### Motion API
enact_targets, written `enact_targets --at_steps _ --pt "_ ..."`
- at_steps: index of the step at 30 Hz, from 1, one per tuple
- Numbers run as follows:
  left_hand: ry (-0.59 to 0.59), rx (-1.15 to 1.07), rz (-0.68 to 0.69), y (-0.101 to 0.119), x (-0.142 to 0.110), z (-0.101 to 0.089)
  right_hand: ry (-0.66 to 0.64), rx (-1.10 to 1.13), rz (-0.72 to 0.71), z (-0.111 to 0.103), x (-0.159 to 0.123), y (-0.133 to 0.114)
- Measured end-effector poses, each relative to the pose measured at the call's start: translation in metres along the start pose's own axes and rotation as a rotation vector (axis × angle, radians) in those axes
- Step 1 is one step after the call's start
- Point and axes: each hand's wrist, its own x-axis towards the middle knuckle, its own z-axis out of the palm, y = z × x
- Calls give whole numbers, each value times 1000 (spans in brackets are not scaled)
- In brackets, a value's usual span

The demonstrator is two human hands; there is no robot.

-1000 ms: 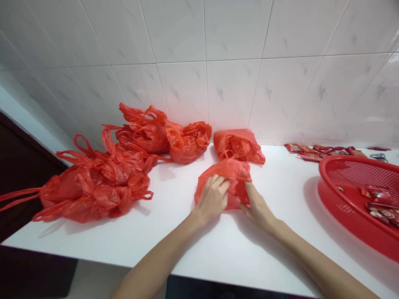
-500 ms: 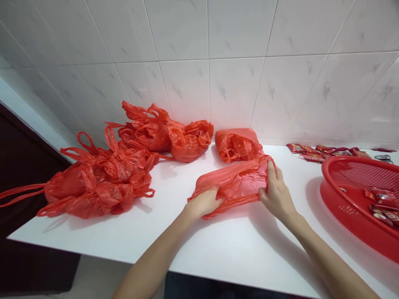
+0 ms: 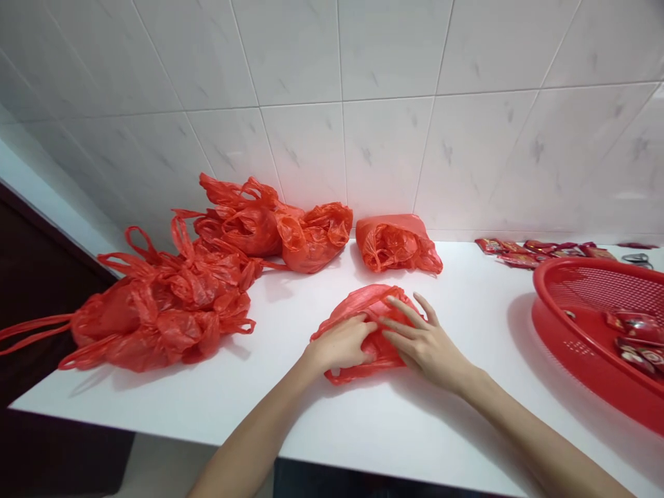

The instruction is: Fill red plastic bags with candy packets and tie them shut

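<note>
White wall tiles rise behind a white counter, and all items rest on the counter. Working position: the red plastic bag lies flat at front centre, crumpled and partly gathered, well clear of the wall. The left hand presses on its near side with the fingers curled over the plastic. The right hand lies on its right side, fingers spread and not visibly pinching; its fingertips almost meet the left hand, so the hands stand narrow.

Status: one tight bundle of red plastic sits against the wall behind the hands. Two more bundles lie further left, touching a loose heap of bags with handles splayed. At right, red foil packets lie in a row by the wall, and more packets lie inside a red plastic basket. The packet count cannot be read reliably from this view.
</note>
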Motion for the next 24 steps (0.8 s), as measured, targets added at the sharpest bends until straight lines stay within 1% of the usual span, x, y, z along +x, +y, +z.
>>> enact_targets --at_steps 2,5,8,10,13,15,17,18,20,22,24 --pt "-24 -4 18 -3 0 0 -112 -20 126 12 -4 11" --pt "-21 -27 10 -10 -1 -1 -189 -136 296 19 -14 35" --pt "26 -50 35 -13 -1 -6 -210 -242 405 14 -24 55" --pt "47 -59 66 -14 -1 -12 -250 -265 478 8 -27 61" --pt "10 -29 49 -12 -2 -22 -354 -262 597 -1 -26 62" --pt "-27 -20 16 -13 -3 -27 -432 -242 645 -6 -24 60" --pt "-52 -52 15 -16 -4 -29 -491 -202 651 -11 -23 59" --pt "-60 -78 25 -18 -4 -30 -507 -164 632 -13 -23 59" --pt "-59 -123 48 -24 -3 -31 -499 -31 539 -19 -24 60" --pt "-31 -139 65 -29 -1 -33 -433 148 423 -27 -24 61" --pt "-4 -123 97 -33 2 -33 -307 276 347 -35 -22 60"
